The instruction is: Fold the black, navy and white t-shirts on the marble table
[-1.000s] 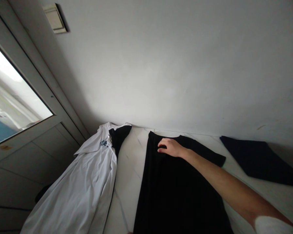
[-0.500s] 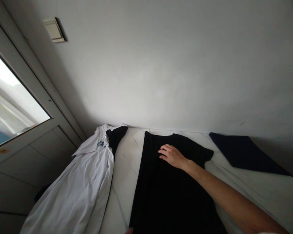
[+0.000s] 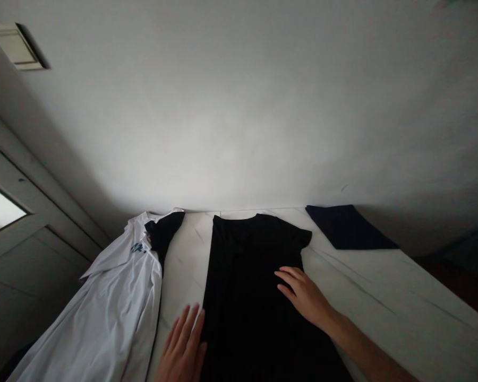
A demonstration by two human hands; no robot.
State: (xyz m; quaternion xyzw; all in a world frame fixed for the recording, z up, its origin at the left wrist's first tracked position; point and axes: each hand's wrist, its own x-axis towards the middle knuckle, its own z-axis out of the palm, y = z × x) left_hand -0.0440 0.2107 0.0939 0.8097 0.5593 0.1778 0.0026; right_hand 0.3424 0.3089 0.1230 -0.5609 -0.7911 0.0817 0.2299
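Note:
A black T-shirt [image 3: 247, 297] lies on the white marbled table, its left side a straight edge and one short sleeve sticking out to the right. My right hand [image 3: 305, 294] is over the shirt's right side, fingers stretched out and holding nothing; whether it touches the cloth I cannot tell. Beside the shirt's left edge, low in the view, my left hand [image 3: 183, 345] shows with its fingers extended and nothing in it. The shirt's lower end runs out of the frame.
Left of it lies a white T-shirt [image 3: 115, 297] with a black piece of cloth [image 3: 167, 233] at its sleeve. A folded dark navy cloth [image 3: 348, 228] rests at the back right of the table [image 3: 382, 286]. A wall [image 3: 239, 122] stands behind, a door [image 3: 43, 254] at left.
My right hand has drawn back from near the collar toward the shirt's right side. My left hand has come into view at the bottom. The view has shifted right.

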